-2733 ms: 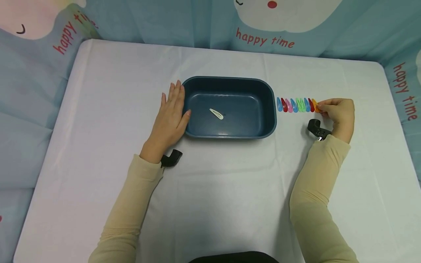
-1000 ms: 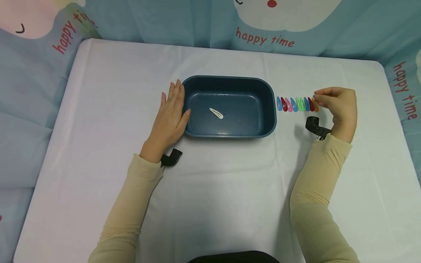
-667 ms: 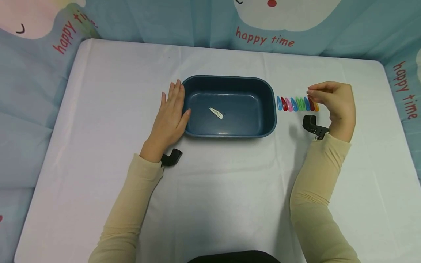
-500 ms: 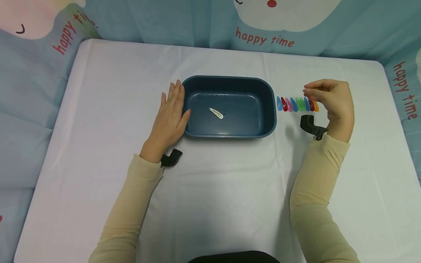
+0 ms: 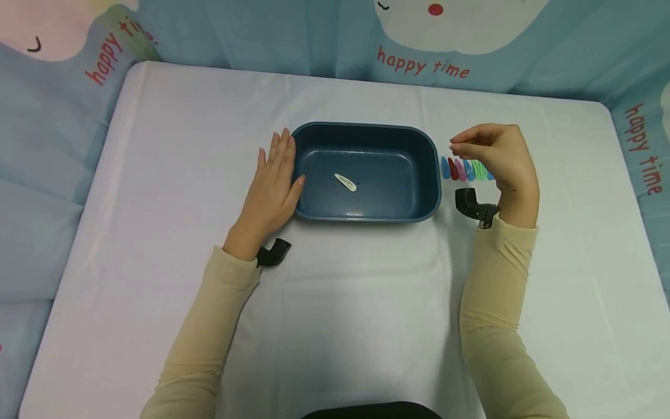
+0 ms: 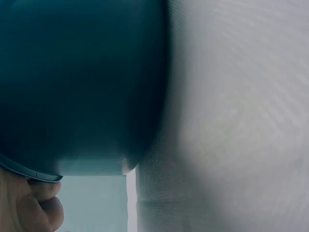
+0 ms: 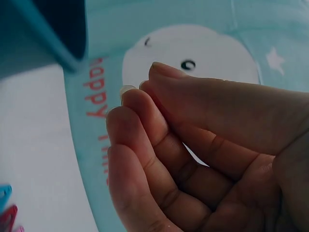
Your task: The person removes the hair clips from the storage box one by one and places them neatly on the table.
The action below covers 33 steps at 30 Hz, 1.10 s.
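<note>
My left hand (image 5: 269, 189) lies with straight fingers against the left wall of a dark blue rectangular basin (image 5: 366, 216). In the left wrist view, the basin's side (image 6: 82, 87) fills much of the frame, with curled fingertips (image 6: 41, 208) near its rim. A single white snap hair clip (image 5: 345, 182) lies on the basin floor. To the right of the basin, colourful snap hair clips (image 5: 460, 169) form a row; my right hand (image 5: 497, 152) hovers over its far end and hides some. In the right wrist view, thumb and fingertips (image 7: 166, 72) come together, with no clip visible between them.
A white cloth (image 5: 340, 302) covers the table, and a blue printed curtain (image 5: 262, 35) hangs behind it. Each wrist carries a black camera mount, the right mount (image 5: 471, 203) just below the clip row.
My right hand has left the orange clip at the row's right end, risen and moved left towards the basin. The orange clip stayed in the row. My left hand has not moved.
</note>
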{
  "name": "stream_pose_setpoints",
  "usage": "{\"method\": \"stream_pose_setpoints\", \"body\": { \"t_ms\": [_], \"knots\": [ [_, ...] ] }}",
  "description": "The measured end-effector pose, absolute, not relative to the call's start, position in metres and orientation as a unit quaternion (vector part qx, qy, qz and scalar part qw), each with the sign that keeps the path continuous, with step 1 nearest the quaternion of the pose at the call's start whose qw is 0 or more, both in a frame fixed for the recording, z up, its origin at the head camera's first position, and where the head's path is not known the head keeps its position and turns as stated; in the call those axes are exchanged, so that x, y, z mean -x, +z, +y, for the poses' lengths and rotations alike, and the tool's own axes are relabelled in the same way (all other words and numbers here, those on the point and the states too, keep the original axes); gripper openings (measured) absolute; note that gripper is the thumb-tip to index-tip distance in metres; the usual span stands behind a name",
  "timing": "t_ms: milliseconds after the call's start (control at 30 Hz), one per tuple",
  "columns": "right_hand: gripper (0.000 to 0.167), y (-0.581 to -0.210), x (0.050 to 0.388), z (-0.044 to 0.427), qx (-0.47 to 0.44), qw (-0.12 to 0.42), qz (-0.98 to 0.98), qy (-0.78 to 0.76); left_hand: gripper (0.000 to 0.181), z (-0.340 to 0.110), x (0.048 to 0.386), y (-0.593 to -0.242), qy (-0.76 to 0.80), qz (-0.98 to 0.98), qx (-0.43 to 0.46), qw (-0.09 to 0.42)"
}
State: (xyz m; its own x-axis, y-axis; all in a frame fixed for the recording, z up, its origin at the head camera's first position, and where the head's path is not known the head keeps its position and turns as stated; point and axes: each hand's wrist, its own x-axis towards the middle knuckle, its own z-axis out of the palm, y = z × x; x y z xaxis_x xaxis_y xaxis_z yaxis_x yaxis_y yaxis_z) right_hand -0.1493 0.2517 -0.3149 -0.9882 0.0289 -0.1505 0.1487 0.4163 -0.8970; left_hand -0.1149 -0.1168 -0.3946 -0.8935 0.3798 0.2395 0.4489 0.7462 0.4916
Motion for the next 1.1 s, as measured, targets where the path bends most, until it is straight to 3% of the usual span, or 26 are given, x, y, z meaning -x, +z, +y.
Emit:
{"method": "stream_pose_setpoints", "body": {
  "t_ms": [100, 267, 1100],
  "knots": [
    [0.007, -0.313, 0.15, 0.244, -0.038, 0.061, 0.845, -0.529, 0.064, -0.117, 0.115, -0.393, -0.279, -0.932, 0.221, 0.061],
    [0.019, -0.31, 0.148, 0.233, -0.015, 0.067, 0.859, -0.508, 0.064, -0.116, 0.115, -0.394, -0.277, -0.934, 0.22, 0.054],
    [0.014, -0.312, 0.166, 0.153, 0.148, 0.129, 0.885, -0.422, 0.065, -0.117, 0.114, -0.394, -0.27, -0.935, 0.224, 0.059]
  ]
}}
